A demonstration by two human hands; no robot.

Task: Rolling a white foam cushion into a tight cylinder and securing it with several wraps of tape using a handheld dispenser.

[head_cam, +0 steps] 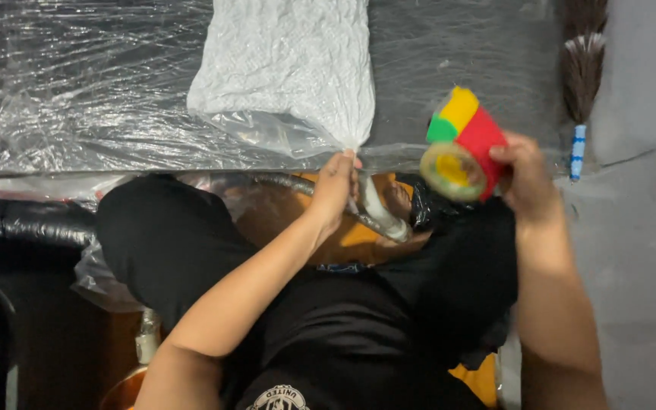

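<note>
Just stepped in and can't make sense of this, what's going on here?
A seated person in black grips the twisted neck of a clear plastic bag filled with white material in the left hand. The bag lies on a plastic-wrapped surface. The right hand holds up a roll of tape with red, yellow and green sides, close beside the bag's neck. A small brush lies off to the right.

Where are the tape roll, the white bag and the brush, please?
tape roll [466,144], head view, on its red side.
white bag [286,64], head view, on its crinkled middle.
brush [583,72], head view, on its dark bristles.
</note>
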